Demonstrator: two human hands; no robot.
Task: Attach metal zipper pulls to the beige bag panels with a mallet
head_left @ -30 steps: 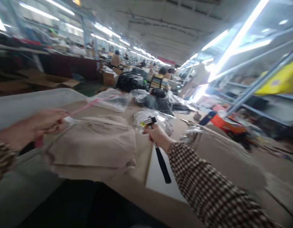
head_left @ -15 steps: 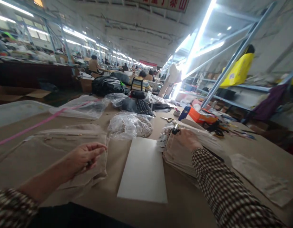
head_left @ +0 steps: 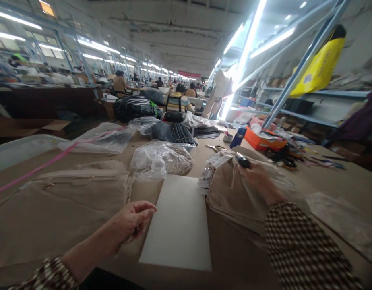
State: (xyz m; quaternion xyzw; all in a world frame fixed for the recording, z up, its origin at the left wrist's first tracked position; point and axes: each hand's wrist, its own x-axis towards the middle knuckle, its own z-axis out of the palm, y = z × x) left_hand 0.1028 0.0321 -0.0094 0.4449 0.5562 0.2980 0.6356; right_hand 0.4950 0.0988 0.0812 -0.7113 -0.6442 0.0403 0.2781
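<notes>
My left hand [head_left: 136, 219] hovers over the left edge of a white board [head_left: 180, 225], thumb and forefinger pressed together. Whatever they pinch, if anything, is too small to make out. On the right, my right hand [head_left: 260, 181] grips a small black-and-silver tool [head_left: 242, 161] whose exact kind does not show. It is over a stack of beige fabric pieces [head_left: 225, 187], which has clear plastic along its left side. To the left lies a beige fabric piece with a zipper [head_left: 83, 193].
Behind the board is a clear plastic bag [head_left: 162, 159]. Scissors [head_left: 215, 148], a blue object [head_left: 238, 137] and an orange box [head_left: 261, 139] stand beyond the stack. A pink strip [head_left: 50, 163] crosses the left side. Other people sit working far back.
My left hand has moved right and nearer, from above the beige fabric to the board's edge. My right hand has shifted right in the view with the black-and-silver tool. The camera view has turned slightly.
</notes>
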